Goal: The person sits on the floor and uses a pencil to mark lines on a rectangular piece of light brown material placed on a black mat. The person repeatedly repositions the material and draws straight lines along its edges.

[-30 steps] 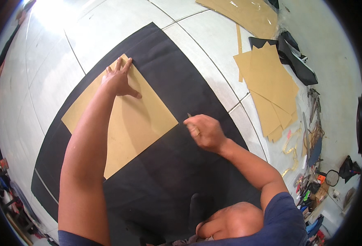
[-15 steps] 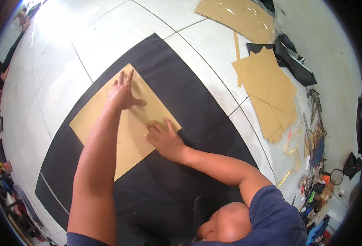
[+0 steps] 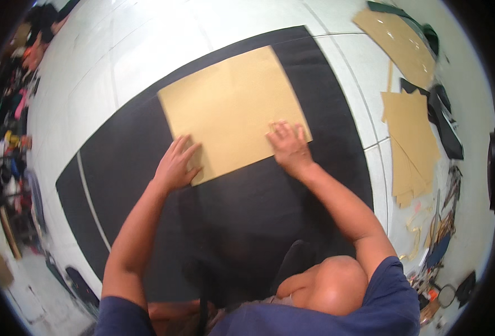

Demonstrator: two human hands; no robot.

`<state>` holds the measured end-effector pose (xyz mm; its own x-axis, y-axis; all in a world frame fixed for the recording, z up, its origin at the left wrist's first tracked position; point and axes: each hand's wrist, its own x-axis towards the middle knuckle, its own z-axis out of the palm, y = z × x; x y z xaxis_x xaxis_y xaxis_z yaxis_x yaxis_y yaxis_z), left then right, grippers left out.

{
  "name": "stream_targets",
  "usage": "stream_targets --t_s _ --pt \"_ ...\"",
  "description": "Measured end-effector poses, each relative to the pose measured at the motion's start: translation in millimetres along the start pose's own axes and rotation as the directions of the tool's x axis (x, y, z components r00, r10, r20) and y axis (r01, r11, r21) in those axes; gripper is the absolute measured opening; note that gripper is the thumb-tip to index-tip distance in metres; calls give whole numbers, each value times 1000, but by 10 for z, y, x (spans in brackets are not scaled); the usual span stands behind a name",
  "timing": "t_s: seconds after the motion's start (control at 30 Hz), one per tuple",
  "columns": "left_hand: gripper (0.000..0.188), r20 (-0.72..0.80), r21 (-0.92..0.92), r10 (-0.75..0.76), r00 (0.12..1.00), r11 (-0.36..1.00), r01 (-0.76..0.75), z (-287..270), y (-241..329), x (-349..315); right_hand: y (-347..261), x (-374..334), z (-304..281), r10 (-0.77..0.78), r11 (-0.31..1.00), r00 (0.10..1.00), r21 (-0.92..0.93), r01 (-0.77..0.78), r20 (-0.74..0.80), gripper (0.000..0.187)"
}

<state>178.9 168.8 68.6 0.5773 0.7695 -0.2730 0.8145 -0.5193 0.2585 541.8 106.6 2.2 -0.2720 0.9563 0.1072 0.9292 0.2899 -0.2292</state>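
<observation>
A tan card sheet (image 3: pixel 230 101) with straight edges lies flat on a large piece of black fabric (image 3: pixel 163 235). My left hand (image 3: pixel 175 165) rests on the sheet's near left corner, fingers stretched out and apart. Near its right corner my right hand (image 3: pixel 291 148) presses on the card. Its fingers are partly bent, and a small yellowish thing shows at the fingertips, too small to name. The hand hides most of it.
Pale floor tiles (image 3: pixel 141 61) surround the fabric. A stack of tan card pieces (image 3: pixel 412 140) lies to the right, below a plastic-covered card piece (image 3: pixel 398 45). Tools and a yellow tape (image 3: pixel 414 235) lie along the right wall. Mixed items line the left side. My bent knee (image 3: pixel 340 285) is close by.
My view has shifted, so the card appears turned and further up. My left hand has come from the card's far part to its near left corner. My right hand stays near the right corner.
</observation>
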Motion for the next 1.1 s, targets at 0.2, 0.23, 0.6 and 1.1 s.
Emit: stream_targets --t_s 0.2,0.23,0.6,1.1 --pt "93 198 15 2 980 1000 -5 -139 -41 -2 -29 49 -97 51 998 998 42 -53 44 24" --pt "98 227 40 -2 974 999 -7 -161 -70 29 -35 81 -122 40 998 999 54 -41 37 24" --pt "123 269 96 -29 963 995 3 -86 -40 26 -1154 379 -354 -3 724 996 687 -62 93 31" --pt "123 261 83 25 965 995 -49 -88 -75 15 -1776 331 47 -175 658 955 750 -68 241 25"
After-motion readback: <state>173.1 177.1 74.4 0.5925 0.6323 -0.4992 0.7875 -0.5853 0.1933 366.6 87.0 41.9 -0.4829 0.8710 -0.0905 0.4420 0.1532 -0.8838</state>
